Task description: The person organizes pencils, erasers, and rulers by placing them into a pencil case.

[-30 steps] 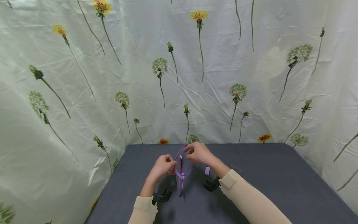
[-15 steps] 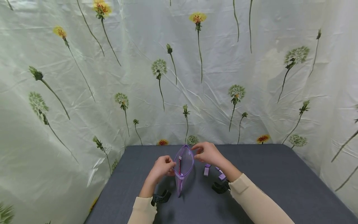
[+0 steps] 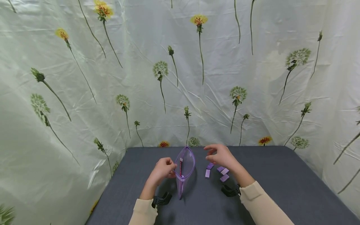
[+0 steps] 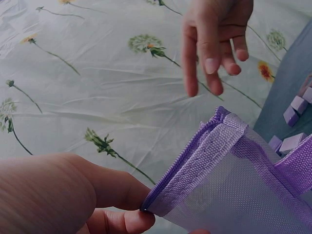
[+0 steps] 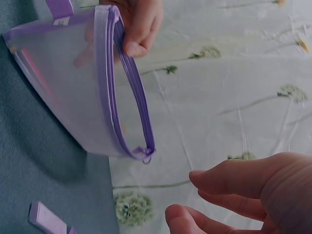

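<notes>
Fingers [image 4: 124, 190] of the left hand [image 3: 163, 168] pinch the side of the mouth of the purple pouch [image 3: 186, 172]. The pouch is just right of those fingers and seems to stand on the table [image 3: 267, 178]. A moment ago the right hand [image 3: 220, 156] was close to the mouth; now it has gone further right. Its fingers are a bit bent and spread, with a gap to the thumb, and hold nothing. It looks like only the left hand keeps the pouch up, so the right hand is free. Its move also lets more small purple blocks [image 3: 207, 173] show, on the table below the right fingers. The mouth of the pouch faces up. Its long way runs away from the person, past the left fingers. Inside, pencils [image 3: 181, 167] run the same way, pale ends pointing away. How flat they lie, I can't tell.
</notes>
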### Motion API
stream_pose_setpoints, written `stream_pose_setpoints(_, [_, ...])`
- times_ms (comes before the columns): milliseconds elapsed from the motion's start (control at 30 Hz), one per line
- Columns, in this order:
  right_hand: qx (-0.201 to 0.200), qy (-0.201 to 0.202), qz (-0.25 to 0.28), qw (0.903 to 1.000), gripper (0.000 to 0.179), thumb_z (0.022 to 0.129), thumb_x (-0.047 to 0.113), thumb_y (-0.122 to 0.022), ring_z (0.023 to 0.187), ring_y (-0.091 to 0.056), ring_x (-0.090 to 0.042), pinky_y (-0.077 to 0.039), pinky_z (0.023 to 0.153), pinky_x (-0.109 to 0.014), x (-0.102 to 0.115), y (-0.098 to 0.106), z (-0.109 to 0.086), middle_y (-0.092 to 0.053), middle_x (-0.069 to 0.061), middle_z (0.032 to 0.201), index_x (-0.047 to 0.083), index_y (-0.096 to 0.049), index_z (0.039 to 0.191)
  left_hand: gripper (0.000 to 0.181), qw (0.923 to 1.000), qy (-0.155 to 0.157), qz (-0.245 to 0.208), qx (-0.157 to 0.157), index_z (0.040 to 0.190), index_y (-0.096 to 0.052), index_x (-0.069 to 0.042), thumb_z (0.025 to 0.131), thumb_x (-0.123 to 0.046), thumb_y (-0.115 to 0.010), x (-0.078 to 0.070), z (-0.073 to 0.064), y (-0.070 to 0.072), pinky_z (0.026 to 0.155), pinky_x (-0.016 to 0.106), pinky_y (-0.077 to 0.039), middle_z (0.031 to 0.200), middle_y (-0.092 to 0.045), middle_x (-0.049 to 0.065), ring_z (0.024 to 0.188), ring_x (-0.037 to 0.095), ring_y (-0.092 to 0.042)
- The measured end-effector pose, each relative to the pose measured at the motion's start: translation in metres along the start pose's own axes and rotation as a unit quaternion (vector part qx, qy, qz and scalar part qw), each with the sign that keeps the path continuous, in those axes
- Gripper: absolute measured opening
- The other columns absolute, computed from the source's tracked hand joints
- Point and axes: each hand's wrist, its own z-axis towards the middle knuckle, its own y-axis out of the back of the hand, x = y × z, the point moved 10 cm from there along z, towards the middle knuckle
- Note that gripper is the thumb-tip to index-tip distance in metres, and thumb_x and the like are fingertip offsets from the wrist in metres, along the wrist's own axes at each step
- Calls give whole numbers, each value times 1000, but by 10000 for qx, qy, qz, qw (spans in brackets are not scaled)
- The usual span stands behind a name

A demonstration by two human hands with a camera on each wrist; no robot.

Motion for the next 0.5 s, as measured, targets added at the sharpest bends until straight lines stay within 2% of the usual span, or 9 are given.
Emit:
stream_pose_setpoints(133, [-135,-161,101,9997,38,89,7,-74,82,-70,-31,-60,71,-43,-16,8,-6,-67,-9,102,11,-68,127,19,10000,27,54,-7,84,-54,-2,97,-11,-64,2,1,0,69,42,-62,102,-60,27,67,22,-67])
stream_pose_setpoints(233, [-201,-262,96,9994,37,90,7,-74,83,-71,-32,-60,71,-42,-27,13,-10,-68,-9,101,9,-68,126,19,10000,50,63,2,84,-54,-2,98,-11,-64,4,1,0,68,41,-62,102,-60,27,67,21,-67])
stream_pose_setpoints(500, [-372,-503,-12,9980,39,90,9,-73,80,-70,-22,-60,69,-38,-53,36,-20,-69,-12,105,6,-66,129,19,9999,120,-9,13,85,-55,-1,98,-12,-64,2,1,-1,72,47,-61,102,-60,28,69,25,-68])
